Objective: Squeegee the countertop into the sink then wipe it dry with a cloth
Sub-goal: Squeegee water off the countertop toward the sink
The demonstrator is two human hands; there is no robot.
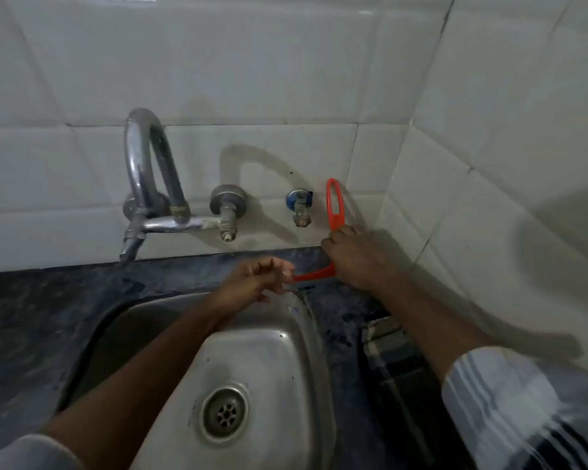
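Observation:
My right hand grips an orange squeegee on the dark countertop behind the steel sink, near the corner of the tiled walls. Its looped handle stands up against the back wall, and its blade edge lies along the counter, pointing left. My left hand hovers over the sink's back rim, fingers loosely curled, fingertips at the blade's left end. A dark striped cloth lies on the counter right of the sink, partly under my right forearm.
A chrome wall tap with a curved spout hangs over the sink's left back. A second small valve sticks out of the wall beside the squeegee handle. White tiled walls close the back and right. The sink drain sits near me.

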